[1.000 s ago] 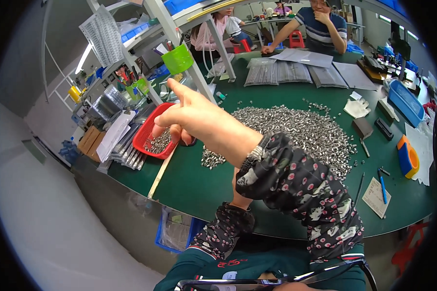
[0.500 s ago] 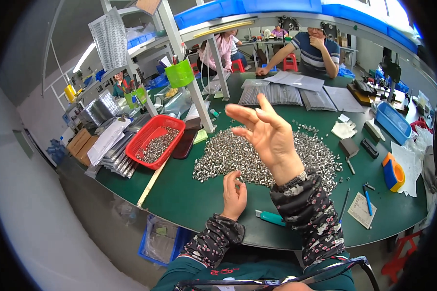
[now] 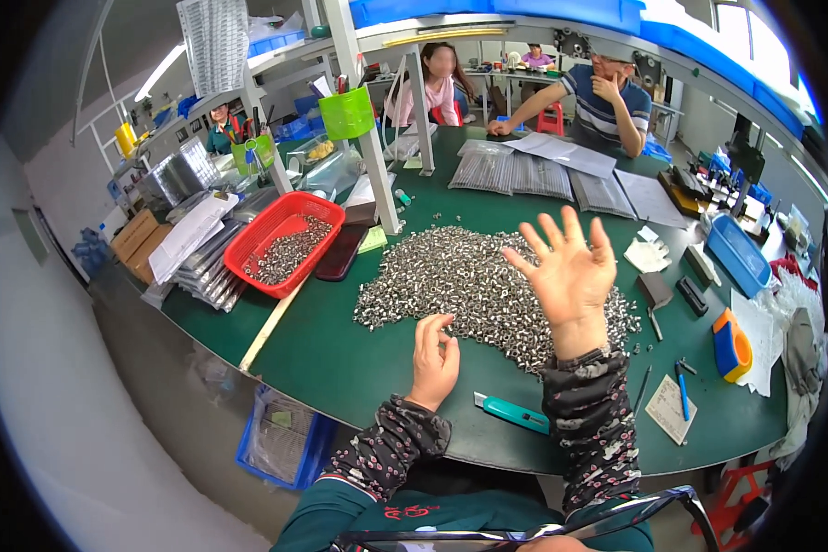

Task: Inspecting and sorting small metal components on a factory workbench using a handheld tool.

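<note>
A wide heap of small shiny metal parts (image 3: 460, 285) is spread over the green table (image 3: 340, 359). My right hand (image 3: 572, 281) is raised above the right part of the heap, palm showing and fingers spread, with nothing in it. At the heap's near edge, my left hand (image 3: 433, 363) is closed, its fingers curled toward the thumb. Whatever may be between those fingertips is too small to make out. Between my forearms lies a teal utility knife (image 3: 515, 414) with its blade end toward the left.
Left of the heap stands a red basket (image 3: 276, 244) partly filled with metal parts, beside a dark flat case (image 3: 342, 253). A blue pen (image 3: 683, 396) lies on a paper card (image 3: 670, 414) at right, near an orange-and-blue tape dispenser (image 3: 732, 347). A person (image 3: 607, 101) sits across the table.
My right hand has turned its palm into view, spread its fingers and moved right. My left hand stays curled by the heap's edge. The whole view has shifted slightly.
</note>
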`<state>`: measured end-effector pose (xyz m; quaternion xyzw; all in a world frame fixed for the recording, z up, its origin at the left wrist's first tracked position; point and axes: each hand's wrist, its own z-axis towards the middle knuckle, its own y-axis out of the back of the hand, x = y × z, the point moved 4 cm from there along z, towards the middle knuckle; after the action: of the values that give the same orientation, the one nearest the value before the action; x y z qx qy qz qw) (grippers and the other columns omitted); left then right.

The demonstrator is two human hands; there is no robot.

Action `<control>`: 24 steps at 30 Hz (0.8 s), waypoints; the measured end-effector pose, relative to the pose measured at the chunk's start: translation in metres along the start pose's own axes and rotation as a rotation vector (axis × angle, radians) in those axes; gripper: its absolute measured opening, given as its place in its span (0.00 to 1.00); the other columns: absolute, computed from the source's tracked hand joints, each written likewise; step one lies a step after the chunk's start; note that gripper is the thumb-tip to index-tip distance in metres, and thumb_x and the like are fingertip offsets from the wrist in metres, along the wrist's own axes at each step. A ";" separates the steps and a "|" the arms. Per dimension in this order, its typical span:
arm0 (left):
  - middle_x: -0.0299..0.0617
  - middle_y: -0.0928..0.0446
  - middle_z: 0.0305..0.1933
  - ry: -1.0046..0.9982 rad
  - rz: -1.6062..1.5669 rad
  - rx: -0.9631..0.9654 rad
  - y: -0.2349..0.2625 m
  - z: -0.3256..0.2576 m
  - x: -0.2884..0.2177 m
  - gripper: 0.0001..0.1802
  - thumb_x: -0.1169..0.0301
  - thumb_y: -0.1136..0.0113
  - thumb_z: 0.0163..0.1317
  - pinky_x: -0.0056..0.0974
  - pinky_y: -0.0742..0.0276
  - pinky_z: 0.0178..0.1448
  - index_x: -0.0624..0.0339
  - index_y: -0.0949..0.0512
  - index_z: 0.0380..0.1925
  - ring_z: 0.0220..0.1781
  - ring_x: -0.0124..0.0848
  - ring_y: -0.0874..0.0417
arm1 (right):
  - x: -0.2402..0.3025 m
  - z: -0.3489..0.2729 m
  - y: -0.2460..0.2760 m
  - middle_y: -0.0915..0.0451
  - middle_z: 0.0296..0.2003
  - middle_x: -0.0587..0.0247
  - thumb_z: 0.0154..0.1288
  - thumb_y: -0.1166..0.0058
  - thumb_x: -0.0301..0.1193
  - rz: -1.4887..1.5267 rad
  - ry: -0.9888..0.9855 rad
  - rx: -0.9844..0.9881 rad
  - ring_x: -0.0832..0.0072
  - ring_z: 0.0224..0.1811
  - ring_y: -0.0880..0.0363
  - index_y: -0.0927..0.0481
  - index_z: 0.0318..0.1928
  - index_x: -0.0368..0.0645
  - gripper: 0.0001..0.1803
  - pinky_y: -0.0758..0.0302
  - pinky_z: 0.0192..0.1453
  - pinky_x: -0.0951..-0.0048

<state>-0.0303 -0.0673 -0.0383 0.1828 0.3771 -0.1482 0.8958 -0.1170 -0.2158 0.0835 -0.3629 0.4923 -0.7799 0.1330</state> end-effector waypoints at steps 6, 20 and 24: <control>0.41 0.35 0.45 0.103 -0.068 -0.055 0.001 0.002 0.008 0.18 0.83 0.52 0.49 0.24 0.32 0.28 0.62 0.33 0.43 0.28 0.23 0.31 | 0.051 0.003 0.034 0.74 0.65 0.53 0.48 0.49 0.55 0.053 0.166 -0.084 0.52 0.67 0.76 0.60 0.63 0.49 0.50 0.65 0.57 0.28; 0.41 0.33 0.42 0.250 -0.171 -0.123 0.011 -0.003 0.039 0.17 0.84 0.54 0.52 0.24 0.32 0.30 0.64 0.36 0.45 0.26 0.18 0.31 | 0.093 0.009 0.015 0.73 0.65 0.52 0.33 0.36 0.54 0.091 0.273 0.170 0.52 0.67 0.72 0.68 0.64 0.53 0.64 0.68 0.58 0.28; 0.41 0.33 0.40 0.244 -0.249 -0.130 -0.004 -0.002 0.032 0.17 0.84 0.51 0.49 0.26 0.33 0.30 0.63 0.33 0.42 0.26 0.22 0.31 | 0.122 0.004 -0.004 0.61 0.64 0.45 0.36 0.36 0.51 -0.038 0.436 0.379 0.51 0.67 0.66 0.65 0.64 0.48 0.62 0.68 0.62 0.34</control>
<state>-0.0122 -0.0741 -0.0639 0.0933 0.5115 -0.2098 0.8280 -0.1994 -0.2857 0.1407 -0.1644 0.3479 -0.9200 0.0751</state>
